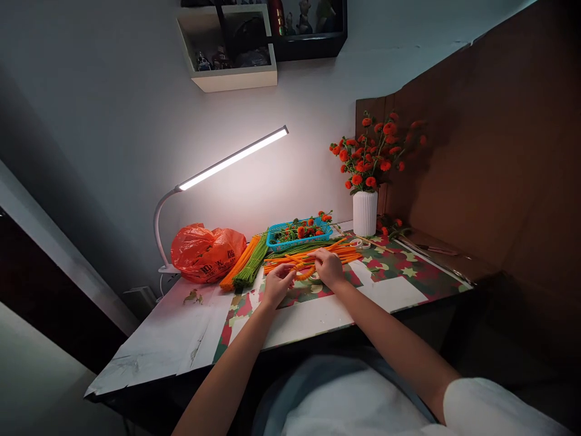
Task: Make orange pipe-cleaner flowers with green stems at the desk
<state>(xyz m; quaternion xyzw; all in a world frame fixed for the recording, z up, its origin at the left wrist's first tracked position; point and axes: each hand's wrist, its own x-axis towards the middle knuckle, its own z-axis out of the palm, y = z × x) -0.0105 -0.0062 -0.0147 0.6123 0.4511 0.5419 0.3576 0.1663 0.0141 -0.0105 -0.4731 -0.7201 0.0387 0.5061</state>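
An orange fuzzy stem [307,274] is curved between my two hands, above the patterned table covering. My left hand [279,283] pinches its left end with closed fingers. The fingers of my right hand [329,269] are closed on its other end. Just behind my hands lie loose orange stems [347,253], with green stems [297,249] beyond them. To the left are an orange bundle [239,264] and a green bundle [252,264]. A blue basket [290,244] holds small orange-red flowers with green leaves.
At the back left, a red plastic bag [204,251] sits beside a lit desk lamp [233,158]. A white ribbed vase [365,213] of orange-red flowers stands at the back right, near a roll of tape [357,243]. Brown cardboard [476,157] borders the right side.
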